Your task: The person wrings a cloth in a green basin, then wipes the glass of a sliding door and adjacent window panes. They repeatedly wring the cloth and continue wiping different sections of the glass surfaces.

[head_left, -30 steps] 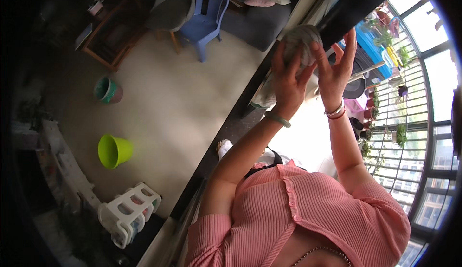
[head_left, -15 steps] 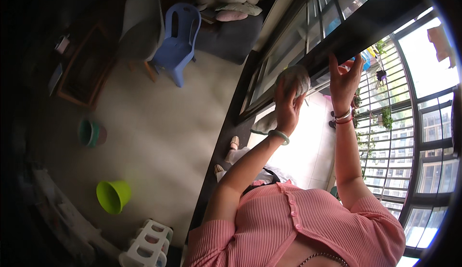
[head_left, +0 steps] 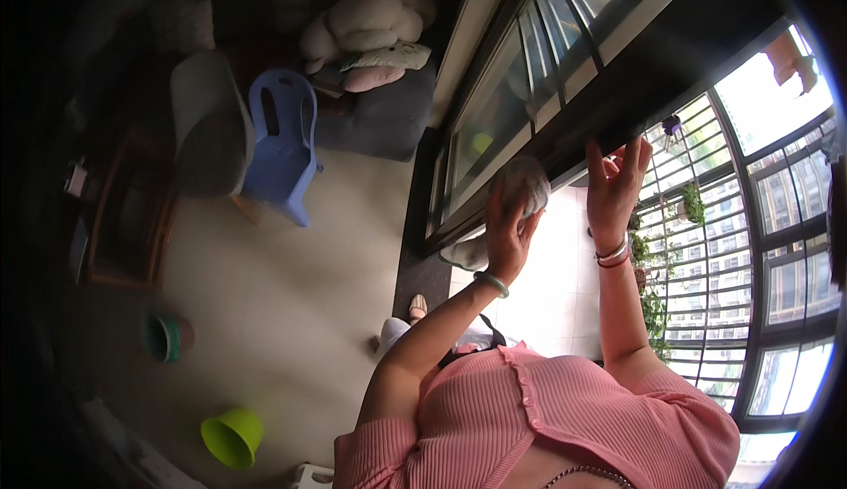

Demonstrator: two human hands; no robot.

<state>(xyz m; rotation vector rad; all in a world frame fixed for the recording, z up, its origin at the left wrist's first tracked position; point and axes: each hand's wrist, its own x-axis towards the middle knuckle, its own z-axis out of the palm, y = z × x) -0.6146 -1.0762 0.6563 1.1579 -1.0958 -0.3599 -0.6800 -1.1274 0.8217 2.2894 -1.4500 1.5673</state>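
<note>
My left hand (head_left: 506, 240), with a pale green bangle at the wrist, is closed on a bunched grey cloth (head_left: 528, 186). It presses the cloth against the long dark frame (head_left: 565, 141) of a glazed door or window panel. Another piece of grey fabric (head_left: 466, 253) with a greenish edge hangs just below the frame; whether it belongs to the same cloth I cannot tell. Farther right, my right hand (head_left: 616, 196) is raised with thumb and fingers apart, their tips touching the lower edge of the dark frame. Nothing loose shows in it.
Barred windows (head_left: 706, 251) with potted plants (head_left: 693, 205) line the right side. Over on the left are a blue plastic chair (head_left: 281, 149), a grey chair (head_left: 212, 119), a lime bucket (head_left: 232, 437) and a teal bin (head_left: 163, 337). Plush toys and cushions (head_left: 379, 30) lie at the back.
My view has shifted, so the room's furniture sits lower in the picture. Both hands appear slightly lower and farther left, with the cloth still in my left hand.
</note>
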